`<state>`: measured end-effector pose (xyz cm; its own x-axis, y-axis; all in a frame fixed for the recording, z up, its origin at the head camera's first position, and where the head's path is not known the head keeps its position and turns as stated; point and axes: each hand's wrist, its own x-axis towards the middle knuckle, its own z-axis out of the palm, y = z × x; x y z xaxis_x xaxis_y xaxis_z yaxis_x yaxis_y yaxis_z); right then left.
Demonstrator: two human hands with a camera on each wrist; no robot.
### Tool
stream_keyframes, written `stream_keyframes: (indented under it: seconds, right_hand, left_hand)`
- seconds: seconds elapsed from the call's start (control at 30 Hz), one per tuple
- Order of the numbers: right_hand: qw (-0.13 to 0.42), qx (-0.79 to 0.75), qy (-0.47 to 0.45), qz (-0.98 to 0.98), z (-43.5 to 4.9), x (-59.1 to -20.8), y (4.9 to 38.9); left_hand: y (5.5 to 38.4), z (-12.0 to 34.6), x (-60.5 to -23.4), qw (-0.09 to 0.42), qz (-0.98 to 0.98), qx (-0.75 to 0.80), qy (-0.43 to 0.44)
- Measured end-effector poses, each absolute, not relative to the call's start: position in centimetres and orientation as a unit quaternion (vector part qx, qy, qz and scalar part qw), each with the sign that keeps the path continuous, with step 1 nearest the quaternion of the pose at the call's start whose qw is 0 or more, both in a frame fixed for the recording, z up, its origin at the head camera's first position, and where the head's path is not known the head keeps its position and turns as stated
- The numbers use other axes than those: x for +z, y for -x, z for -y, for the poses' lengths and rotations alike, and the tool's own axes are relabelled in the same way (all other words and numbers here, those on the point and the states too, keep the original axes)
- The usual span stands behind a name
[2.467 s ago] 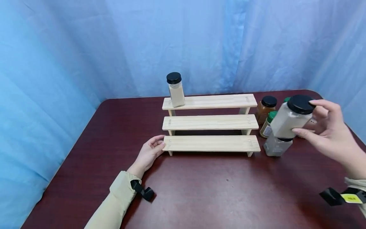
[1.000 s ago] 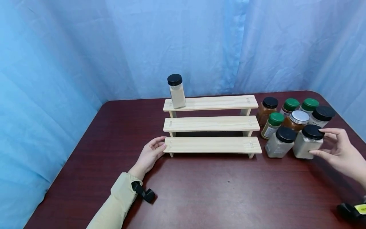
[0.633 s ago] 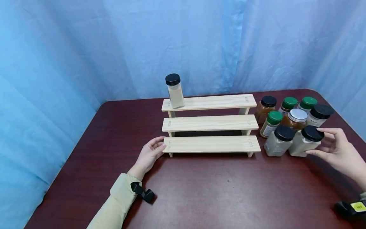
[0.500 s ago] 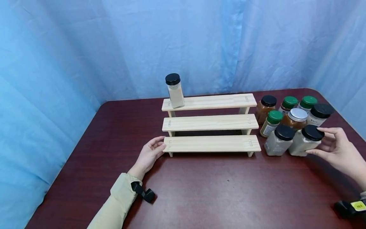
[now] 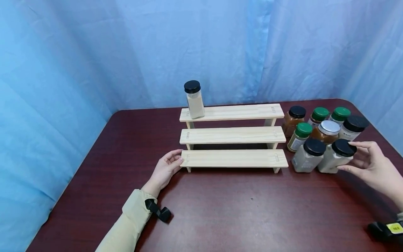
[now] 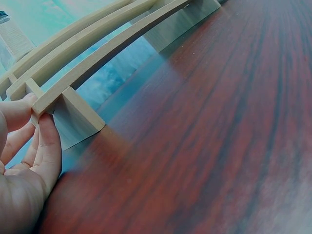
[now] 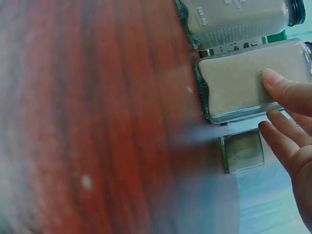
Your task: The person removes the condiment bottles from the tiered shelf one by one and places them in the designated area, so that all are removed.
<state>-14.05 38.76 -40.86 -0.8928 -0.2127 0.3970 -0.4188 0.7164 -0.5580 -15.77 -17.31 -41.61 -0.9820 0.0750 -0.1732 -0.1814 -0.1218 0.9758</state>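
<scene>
A three-tier wooden display rack (image 5: 234, 158) stands on the table. My left hand (image 5: 164, 171) pinches the left end of its lowest board between thumb and fingers, as the left wrist view also shows. On the right, my right hand (image 5: 374, 168) holds a clear jar (image 5: 332, 161) of pale powder with a black lid by its right side. The jar stands upright on the table, close beside another black-lidded jar (image 5: 306, 161). In the right wrist view the thumb lies on the front face of the held jar (image 7: 234, 85). One tall black-lidded jar (image 5: 196, 105) sits at the top tier's left end.
Behind the held jar cluster several more jars: a silver-lidded one (image 5: 327, 131), green-lidded ones such as the small bottle (image 5: 297, 140), a brown-filled jar (image 5: 292, 124) and a black-lidded jar (image 5: 349, 133). Blue curtains (image 5: 201, 49) surround the dark red table (image 5: 220, 210).
My right hand has lowered the held jar from the air to the table, then shifted it slightly left against the neighbouring jar. My left hand has stayed at the rack.
</scene>
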Motion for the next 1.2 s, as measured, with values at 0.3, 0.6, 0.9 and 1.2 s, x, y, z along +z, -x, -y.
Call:
stream_keyframes:
  seconds: [0.3, 0.6, 0.9, 1.2]
  right_hand:
    - [0.201, 0.349, -0.111, 0.909, -40.4, -40.9, 14.6]
    - [0.262, 0.364, -0.144, 0.882, -36.1, -35.5, 12.5]
    - [0.270, 0.329, -0.100, 0.900, -32.3, -33.5, 11.6]
    - [0.270, 0.348, -0.150, 0.885, -28.8, -32.3, 11.5]
  left_hand:
    - [15.8, 17.3, -41.6, 0.084, -0.659, 0.747, 0.041]
    - [15.8, 17.3, -41.7, 0.078, -0.652, 0.753, 0.043]
    - [15.8, 17.2, -41.7, 0.085, -0.653, 0.751, 0.045]
    - [15.9, 17.3, -41.7, 0.086, -0.655, 0.749, 0.048]
